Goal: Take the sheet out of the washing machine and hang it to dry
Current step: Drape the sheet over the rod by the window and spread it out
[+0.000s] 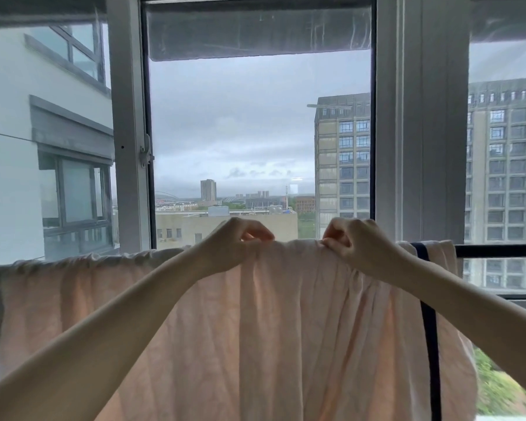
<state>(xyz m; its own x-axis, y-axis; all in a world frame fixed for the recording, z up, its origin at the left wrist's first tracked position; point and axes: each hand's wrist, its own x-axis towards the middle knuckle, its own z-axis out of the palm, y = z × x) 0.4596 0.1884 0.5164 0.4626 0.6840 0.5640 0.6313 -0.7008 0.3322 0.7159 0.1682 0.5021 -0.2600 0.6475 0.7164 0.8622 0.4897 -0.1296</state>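
A pale pink sheet [286, 329] hangs draped over a dark horizontal rail [498, 251] in front of the window. Its top edge runs along the rail from the far left to right of centre, and a dark blue stripe runs down its right side. My left hand [240, 238] pinches the sheet's top fold at the middle. My right hand [353, 238] pinches the same fold a little to the right. Both arms reach up from the bottom corners. The rail is hidden under the cloth except at its right end and left tip.
A tall window with grey frames [419, 132] stands directly behind the rail, its left pane [128, 117] swung open. Outside are a white building at the left, a grey high-rise [343, 159] at the right and distant city roofs.
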